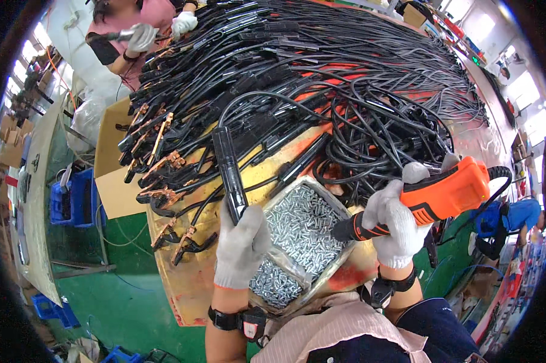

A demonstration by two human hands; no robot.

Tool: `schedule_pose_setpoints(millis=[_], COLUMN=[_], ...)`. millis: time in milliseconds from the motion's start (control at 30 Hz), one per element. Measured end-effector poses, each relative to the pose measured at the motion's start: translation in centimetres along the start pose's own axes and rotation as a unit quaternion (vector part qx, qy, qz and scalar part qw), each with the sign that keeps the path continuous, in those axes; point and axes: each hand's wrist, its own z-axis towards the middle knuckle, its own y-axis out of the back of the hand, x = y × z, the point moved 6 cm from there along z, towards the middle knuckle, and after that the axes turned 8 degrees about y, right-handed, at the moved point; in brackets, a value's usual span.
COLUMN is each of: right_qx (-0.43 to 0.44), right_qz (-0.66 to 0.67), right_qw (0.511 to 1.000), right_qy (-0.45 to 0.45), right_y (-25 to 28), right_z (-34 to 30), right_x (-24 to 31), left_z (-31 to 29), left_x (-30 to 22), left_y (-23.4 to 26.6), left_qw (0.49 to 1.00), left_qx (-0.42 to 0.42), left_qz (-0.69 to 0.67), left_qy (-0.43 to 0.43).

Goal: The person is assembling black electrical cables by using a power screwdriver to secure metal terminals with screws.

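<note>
My left hand [242,248], in a white glove, is wrapped round the lower end of a black electrode-holder handle [227,160]. The handle stands tilted up, and a black cable loops away from its upper end. My right hand [398,225], also gloved, grips an orange and black electric screwdriver [443,192]. Its black nose points left, above the screws [306,227]. Between my hands lies a two-compartment tray [289,262] filled with small silver screws. The screwdriver's bit tip is too small to make out.
Heaped black electrode holders with copper jaws [164,158] cover the table's left side. Coiled cables [375,133] lie beyond the tray, with straight grey cables [418,66] farther back. A co-worker's gloved hand [141,40] holds a tool at the far left. Blue crates [79,199] stand left.
</note>
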Motion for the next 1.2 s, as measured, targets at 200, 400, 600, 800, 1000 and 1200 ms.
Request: schedule_pose_setpoints(millis=[200, 400, 600, 800, 1000, 1200], right_qx=[0.016, -0.052, 0.014, 0.055, 0.017, -0.019], right_qz=[0.024, 0.069, 0.054, 0.026, 0.065, 0.162], right_qw=[0.999, 0.996, 0.998, 0.996, 0.998, 0.986], right_qy=[-0.023, -0.007, -0.036, -0.068, -0.009, -0.014], right_y=[1.8, 1.5, 2.3, 3.8, 2.0, 1.8], right_z=[-0.5, -0.9, -1.3, -1.8, -1.0, 1.8], right_x=[-1.6, -0.2, -0.6, -2.3, -0.2, 2.0], left_z=[-0.2, 0.1, 0.1, 0.0, 0.1, 0.1], left_x=[0.1, 0.5, 0.4, 0.3, 0.2, 0.1], left_y=[0.3, 0.9, 0.7, 0.4, 0.7, 0.1], left_qw=[1.000, 1.000, 1.000, 1.000, 1.000, 0.999], left_qx=[0.011, 0.005, -0.018, 0.016, 0.016, -0.015], left_qz=[0.004, -0.004, 0.005, -0.011, -0.004, 0.048], left_qy=[0.012, 0.006, 0.000, 0.020, 0.009, 0.008])
